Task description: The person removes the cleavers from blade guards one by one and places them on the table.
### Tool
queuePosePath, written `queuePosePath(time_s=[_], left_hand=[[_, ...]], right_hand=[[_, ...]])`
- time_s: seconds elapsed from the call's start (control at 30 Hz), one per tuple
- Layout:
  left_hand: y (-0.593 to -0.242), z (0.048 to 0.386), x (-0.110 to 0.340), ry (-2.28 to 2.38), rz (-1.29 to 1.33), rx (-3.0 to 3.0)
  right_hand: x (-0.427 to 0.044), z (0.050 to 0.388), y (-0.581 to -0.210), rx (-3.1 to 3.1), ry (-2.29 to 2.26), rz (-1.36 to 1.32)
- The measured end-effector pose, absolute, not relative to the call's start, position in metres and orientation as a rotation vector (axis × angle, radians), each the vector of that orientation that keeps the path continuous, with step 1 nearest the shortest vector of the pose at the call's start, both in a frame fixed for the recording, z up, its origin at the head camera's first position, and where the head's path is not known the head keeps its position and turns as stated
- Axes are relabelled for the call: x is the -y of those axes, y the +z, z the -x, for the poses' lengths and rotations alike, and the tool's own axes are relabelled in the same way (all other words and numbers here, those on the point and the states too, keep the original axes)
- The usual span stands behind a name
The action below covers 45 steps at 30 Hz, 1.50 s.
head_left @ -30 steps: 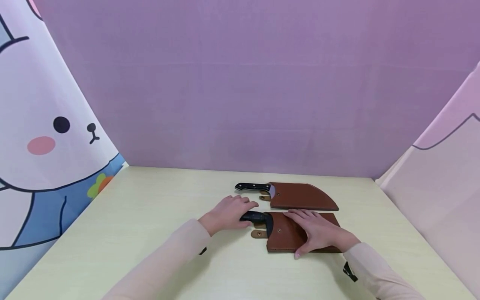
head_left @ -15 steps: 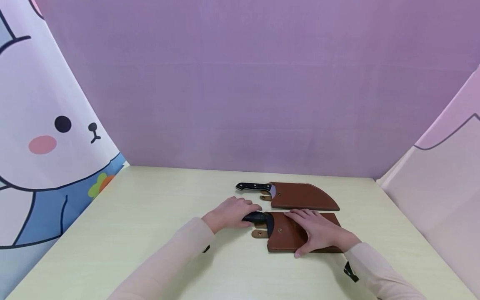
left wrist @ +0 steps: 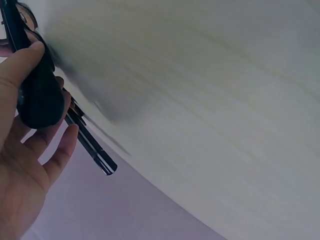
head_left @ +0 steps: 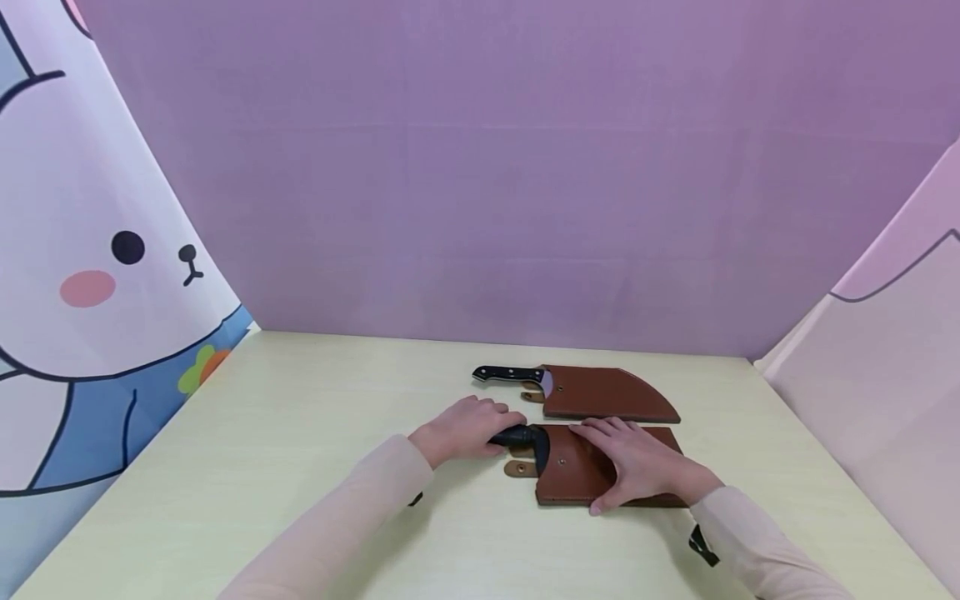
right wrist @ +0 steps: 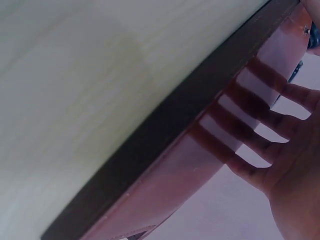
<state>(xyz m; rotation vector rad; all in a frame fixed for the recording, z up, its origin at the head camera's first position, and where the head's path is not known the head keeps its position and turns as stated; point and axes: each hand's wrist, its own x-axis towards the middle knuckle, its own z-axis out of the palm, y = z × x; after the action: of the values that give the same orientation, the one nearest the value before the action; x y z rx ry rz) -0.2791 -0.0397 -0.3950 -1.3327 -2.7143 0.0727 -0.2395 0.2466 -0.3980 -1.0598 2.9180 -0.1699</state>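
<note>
My left hand (head_left: pixel 467 427) grips the black handle (head_left: pixel 513 436) of a cleaver; in the left wrist view the thumb lies along this thick handle (left wrist: pixel 42 100). Its blade is inside a brown leather sheath (head_left: pixel 564 483), apart from a dark heel at the opening. My right hand (head_left: pixel 637 462) spans the sheath, thumb at the near edge, spread fingers at the far edge. The right wrist view has those fingers against the glossy leather sheath (right wrist: pixel 170 190). An unfastened snap strap (head_left: pixel 520 469) sticks out to the left.
Just behind lies a second cleaver (head_left: pixel 510 372) with a riveted black handle, in its own curved brown sheath (head_left: pixel 603 393). All rest on a pale wooden table (head_left: pixel 337 392). A purple backdrop (head_left: pixel 480 183) stands behind, with a cartoon-printed cloth (head_left: pixel 82 208) at left.
My left hand has shifted slightly right along the handle, toward the sheath. The right hand keeps its place on the leather, and the whole view drifts a little.
</note>
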Motion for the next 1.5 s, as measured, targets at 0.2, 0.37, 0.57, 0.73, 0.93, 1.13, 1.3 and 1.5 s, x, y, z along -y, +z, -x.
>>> queuePosePath(time_s=[0.2, 0.37, 0.57, 0.73, 0.93, 1.13, 1.3, 1.5], left_hand=[[-0.3931, 0.2787, 0.0383, 0.087, 1.348, 2.724], [-0.3930, 0.2783, 0.0361, 0.146, 1.345, 2.709], [-0.3945, 0.2788, 0.0348, 0.169, 1.333, 2.697], [-0.3946, 0.2789, 0.0341, 0.191, 1.329, 2.695], [-0.3947, 0.2790, 0.0343, 0.186, 1.343, 2.679], [-0.3956, 0.2794, 0.0358, 0.207, 1.356, 2.648], [-0.3963, 0.2787, 0.0376, 0.216, 1.386, 2.609], [-0.3964, 0.2781, 0.0391, 0.214, 1.398, 2.579]], right_hand=[[-0.2463, 0.2388, -0.3974, -2.941, -0.184, 1.069], [-0.2461, 0.2377, -0.3974, -2.956, -0.199, 1.071], [-0.2464, 0.2376, -0.3981, -2.982, -0.157, 1.080], [-0.2457, 0.2369, -0.3972, -2.984, -0.148, 1.068], [-0.2459, 0.2360, -0.3961, -2.991, -0.142, 1.068], [-0.2450, 0.2352, -0.3930, -2.998, -0.131, 1.097], [-0.2448, 0.2338, -0.3916, -3.007, -0.130, 1.122], [-0.2447, 0.2325, -0.3903, -3.018, -0.123, 1.143]])
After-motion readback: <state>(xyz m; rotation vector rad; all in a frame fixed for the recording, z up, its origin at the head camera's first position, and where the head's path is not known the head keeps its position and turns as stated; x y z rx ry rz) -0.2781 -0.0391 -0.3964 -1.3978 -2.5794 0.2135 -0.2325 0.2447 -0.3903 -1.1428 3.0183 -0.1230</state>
